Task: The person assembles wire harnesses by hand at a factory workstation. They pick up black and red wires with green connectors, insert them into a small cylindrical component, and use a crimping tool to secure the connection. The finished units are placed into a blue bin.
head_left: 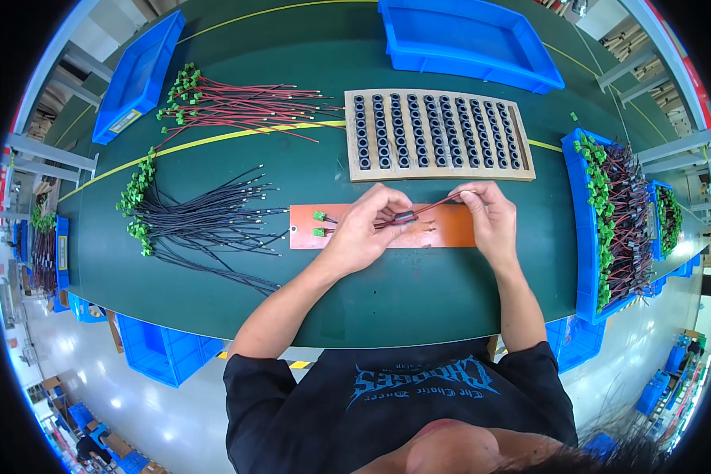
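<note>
As the head camera looked down on a green table (419,308), the left hand (361,233) pinched a small dark cylinder (404,216) between thumb and fingers, over an orange board (460,231) near the person. Just right of it, the right hand (493,217) pinched thin dark-red wires (438,205) reaching from the cylinder. Two green connectors (319,232) showed at the board's left end. Black wires (213,213) spread farther left; a wooden rack (438,175) lay beyond the board, and a loaded blue bin (588,300) stood right.
</note>
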### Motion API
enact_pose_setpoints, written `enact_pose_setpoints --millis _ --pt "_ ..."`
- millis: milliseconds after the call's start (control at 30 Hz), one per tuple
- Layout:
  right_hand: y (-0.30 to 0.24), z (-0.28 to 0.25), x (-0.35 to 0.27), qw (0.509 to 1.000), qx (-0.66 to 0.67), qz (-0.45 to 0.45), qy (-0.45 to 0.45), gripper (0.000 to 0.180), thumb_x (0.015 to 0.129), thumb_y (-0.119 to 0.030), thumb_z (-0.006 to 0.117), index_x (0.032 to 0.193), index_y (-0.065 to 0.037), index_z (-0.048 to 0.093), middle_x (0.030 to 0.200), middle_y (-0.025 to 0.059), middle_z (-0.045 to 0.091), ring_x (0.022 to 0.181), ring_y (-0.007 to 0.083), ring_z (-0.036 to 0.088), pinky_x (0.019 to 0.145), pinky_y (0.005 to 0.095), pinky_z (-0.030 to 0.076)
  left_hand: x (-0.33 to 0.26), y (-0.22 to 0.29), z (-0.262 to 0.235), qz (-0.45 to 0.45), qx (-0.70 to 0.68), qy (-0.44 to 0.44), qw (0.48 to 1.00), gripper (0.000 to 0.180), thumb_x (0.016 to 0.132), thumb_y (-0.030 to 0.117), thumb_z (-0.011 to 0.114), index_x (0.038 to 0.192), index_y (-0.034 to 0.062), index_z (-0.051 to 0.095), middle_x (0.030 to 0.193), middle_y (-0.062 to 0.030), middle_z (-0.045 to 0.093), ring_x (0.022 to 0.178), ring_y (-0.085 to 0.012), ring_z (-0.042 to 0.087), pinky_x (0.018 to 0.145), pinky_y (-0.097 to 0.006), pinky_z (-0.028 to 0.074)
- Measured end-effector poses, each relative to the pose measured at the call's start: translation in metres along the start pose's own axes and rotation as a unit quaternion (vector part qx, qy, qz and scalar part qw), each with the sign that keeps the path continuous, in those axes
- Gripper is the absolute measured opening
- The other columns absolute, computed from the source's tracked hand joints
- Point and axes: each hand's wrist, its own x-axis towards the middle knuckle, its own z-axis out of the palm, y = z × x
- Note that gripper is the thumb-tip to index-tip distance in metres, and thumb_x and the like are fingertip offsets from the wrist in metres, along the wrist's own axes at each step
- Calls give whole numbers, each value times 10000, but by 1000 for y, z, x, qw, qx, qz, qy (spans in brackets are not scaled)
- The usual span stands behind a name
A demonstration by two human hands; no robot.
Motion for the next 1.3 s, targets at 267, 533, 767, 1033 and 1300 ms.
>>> enact_pose_setpoints --millis 267,533,767,1033,1300 --pt "-4 3 -7 980 175 -69 -64 94 1012 -21 673 1079 29 713 1052 118 757 973 186 734 882 325 599 23 2 13 -17 -72 -71 995 213 1003 127 738 1158 -19 751 1039 -85 722 904 -140 724 816 -292 594" --pt "-4 12 -11 987 151 -32 -49 114 1003 -52 702 1042 46 744 999 111 762 879 149 751 783 285 640 25 6 21 4 19 -26 999 135 996 55 724 1070 -32 795 985 -117 756 869 -163 726 802 -287 594" --pt "-1 11 -12 983 183 3 -35 150 1038 -68 654 1032 54 742 932 103 768 794 141 760 695 262 628 25 9 21 -34 -53 2 998 130 949 8 764 1066 -32 803 979 -122 760 877 -165 728 803 -283 590" --pt "6 6 -16 945 309 108 -12 279 1098 -182 576 1072 59 714 923 100 735 750 133 691 654 275 585 24 4 22 -41 -63 11 997 134 942 -18 763 1070 -49 786 972 -102 730 864 -156 720 783 -263 586" --pt "-4 11 -12 969 242 29 -38 250 1082 -153 612 1224 22 719 967 57 712 796 95 676 710 256 566 22 -1 21 -38 -57 18 997 122 948 -17 758 1066 -46 779 962 -80 716 838 -120 688 729 -245 553"
